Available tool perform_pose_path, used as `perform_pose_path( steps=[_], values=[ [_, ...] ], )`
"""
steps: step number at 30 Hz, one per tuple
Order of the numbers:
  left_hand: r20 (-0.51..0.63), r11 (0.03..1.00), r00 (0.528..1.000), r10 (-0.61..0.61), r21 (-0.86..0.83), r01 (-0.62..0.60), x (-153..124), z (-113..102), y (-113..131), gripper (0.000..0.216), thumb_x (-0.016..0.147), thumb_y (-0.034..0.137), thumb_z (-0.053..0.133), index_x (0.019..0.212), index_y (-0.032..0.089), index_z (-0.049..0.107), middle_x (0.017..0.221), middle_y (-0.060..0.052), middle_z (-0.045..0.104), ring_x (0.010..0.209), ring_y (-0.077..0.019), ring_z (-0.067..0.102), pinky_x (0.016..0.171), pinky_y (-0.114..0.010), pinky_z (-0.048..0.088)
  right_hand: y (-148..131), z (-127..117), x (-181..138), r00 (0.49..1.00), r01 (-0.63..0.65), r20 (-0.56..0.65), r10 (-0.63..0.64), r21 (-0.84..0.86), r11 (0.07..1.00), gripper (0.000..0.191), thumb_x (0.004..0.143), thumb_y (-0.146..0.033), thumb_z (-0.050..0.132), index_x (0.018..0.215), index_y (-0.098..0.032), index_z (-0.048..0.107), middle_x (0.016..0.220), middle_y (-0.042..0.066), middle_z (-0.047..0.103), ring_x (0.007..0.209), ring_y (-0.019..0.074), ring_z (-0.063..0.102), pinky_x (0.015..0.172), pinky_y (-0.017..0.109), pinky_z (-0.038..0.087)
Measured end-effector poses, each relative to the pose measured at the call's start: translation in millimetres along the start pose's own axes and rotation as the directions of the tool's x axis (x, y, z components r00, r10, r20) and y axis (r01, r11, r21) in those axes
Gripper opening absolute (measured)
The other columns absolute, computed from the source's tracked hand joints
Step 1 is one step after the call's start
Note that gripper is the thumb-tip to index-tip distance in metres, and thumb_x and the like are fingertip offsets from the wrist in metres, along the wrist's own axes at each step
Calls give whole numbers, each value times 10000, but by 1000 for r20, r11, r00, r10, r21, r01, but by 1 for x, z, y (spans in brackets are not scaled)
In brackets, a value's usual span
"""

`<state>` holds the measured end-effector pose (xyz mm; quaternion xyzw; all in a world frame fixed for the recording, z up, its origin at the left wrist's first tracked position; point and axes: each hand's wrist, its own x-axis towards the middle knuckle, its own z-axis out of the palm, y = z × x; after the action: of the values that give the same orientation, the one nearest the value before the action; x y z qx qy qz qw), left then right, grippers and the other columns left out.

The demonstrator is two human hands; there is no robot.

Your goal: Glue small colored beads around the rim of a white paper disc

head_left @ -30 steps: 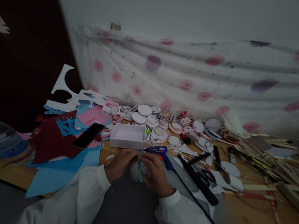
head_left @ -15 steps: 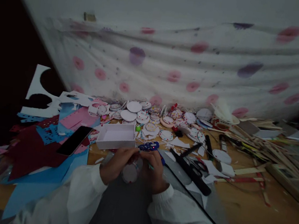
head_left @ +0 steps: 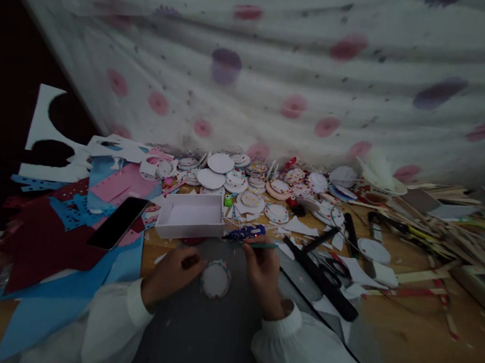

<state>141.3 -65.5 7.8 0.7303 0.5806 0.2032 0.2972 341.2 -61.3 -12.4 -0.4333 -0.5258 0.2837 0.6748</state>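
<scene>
My left hand [head_left: 171, 274] rests on the dark mat [head_left: 206, 330] with its fingers curled, just left of a small white round paper disc [head_left: 215, 279] with a coloured dotted edge; the fingertips sit close to the disc's rim. My right hand [head_left: 263, 272] is to the right of the disc, pinched on a thin teal stick [head_left: 263, 245] that points to the right. A blue glue gun [head_left: 247, 233] lies just beyond that hand. Both arms wear white sleeves.
A white open box [head_left: 189, 215] stands behind the mat. A black phone [head_left: 118, 222] lies on red, pink and blue paper sheets [head_left: 62, 242] at left. Several decorated discs [head_left: 234, 180] line the spotted cloth [head_left: 281, 80]. Black tools [head_left: 323, 277] and wooden sticks [head_left: 443, 235] fill the right.
My hands have come apart: the disc they held together now lies on the mat, and my right hand has lifted the teal stick up and right. The camera has tilted down.
</scene>
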Motion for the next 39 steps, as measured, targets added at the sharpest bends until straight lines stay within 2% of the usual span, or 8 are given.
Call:
perform_pose_path(
  steps=[6, 12, 16, 21, 30, 39],
  values=[
    [158, 999, 987, 34, -2, -34, 9, 6, -6, 251, 810, 370, 544, 709, 152, 616, 620, 4, 572, 574, -133, 494, 527, -228, 284, -2, 2, -4, 997, -56, 51, 58, -49, 997, 77, 827, -274, 612, 798, -209, 582, 725, 12, 626, 649, 146, 595, 573, 253, 479],
    [241, 979, 962, 130, -184, -86, 24, 7, -20, 272, 864, 342, 496, 714, 152, 619, 640, 9, 555, 613, -131, 492, 561, -220, 326, 4, 0, -4, 992, -56, 103, 70, -131, 990, 90, 833, -293, 606, 801, -213, 580, 700, 13, 632, 613, 143, 598, 539, 248, 480],
    [254, 962, 957, 138, -264, -69, 25, 7, -25, 293, 869, 360, 495, 703, 151, 616, 644, 8, 561, 624, -133, 502, 570, -219, 346, 6, -1, -5, 987, -76, 128, 95, -149, 986, 99, 839, -303, 612, 805, -217, 575, 720, 16, 645, 630, 144, 610, 554, 250, 486],
    [255, 969, 960, 119, -242, -56, 23, 5, -22, 248, 853, 332, 505, 733, 154, 630, 672, 2, 588, 648, -144, 519, 591, -230, 364, 1, -1, -6, 976, -145, 140, 168, -162, 976, 123, 837, -326, 629, 808, -218, 580, 723, 12, 632, 637, 146, 601, 558, 252, 479],
    [284, 949, 949, 138, -311, -45, 23, 4, -22, 221, 838, 318, 527, 753, 153, 645, 645, -2, 579, 619, -147, 514, 567, -239, 359, -3, 1, -6, 965, -182, 155, 213, -189, 965, 130, 816, -317, 652, 782, -211, 584, 699, 11, 622, 635, 150, 596, 566, 260, 485],
    [254, 949, 957, 143, -309, -60, 22, 6, -24, 215, 828, 321, 551, 750, 155, 661, 611, 9, 540, 578, -135, 465, 531, -240, 321, 4, 3, -12, 964, -145, 185, 192, -241, 960, 70, 816, -275, 630, 793, -213, 608, 690, 17, 623, 619, 150, 578, 537, 258, 458]
  ],
)
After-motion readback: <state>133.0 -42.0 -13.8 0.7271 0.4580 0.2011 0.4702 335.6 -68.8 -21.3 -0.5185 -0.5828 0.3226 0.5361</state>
